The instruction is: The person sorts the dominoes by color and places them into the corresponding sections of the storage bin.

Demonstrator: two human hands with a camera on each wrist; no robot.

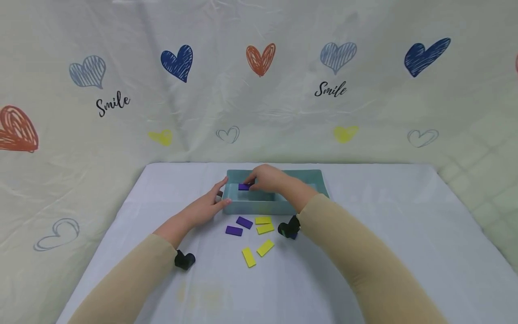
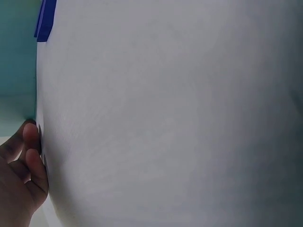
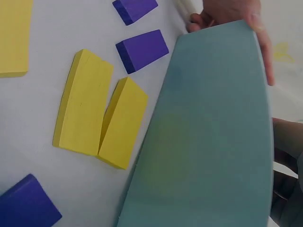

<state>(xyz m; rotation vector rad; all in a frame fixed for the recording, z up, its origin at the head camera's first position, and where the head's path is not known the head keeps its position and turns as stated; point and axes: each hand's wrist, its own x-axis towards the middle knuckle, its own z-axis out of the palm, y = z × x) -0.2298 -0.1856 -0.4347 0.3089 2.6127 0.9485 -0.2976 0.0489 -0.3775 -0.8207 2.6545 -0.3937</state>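
Observation:
A shallow blue-green plastic box [image 1: 259,208] stands on the white-covered table. Inside its left part, my right hand [image 1: 269,177] pinches a purple block [image 1: 243,186] between thumb and fingers. My left hand [image 1: 204,209] holds the box's left end, thumb and forefinger over the rim and other fingers against the outside. The right wrist view shows this left hand [image 3: 236,12] at the box's corner. In front of the box lie purple blocks [image 1: 234,231] and several yellow blocks [image 1: 265,248]. A dark blue-purple block [image 3: 28,203] is partly hidden under the right wrist in the head view.
A white cloth [image 1: 388,252] covers the table. Behind it hangs a pale sheet printed with hearts [image 1: 261,59] and writing. Black heart-shaped pieces [image 1: 185,260] sit at both wrists.

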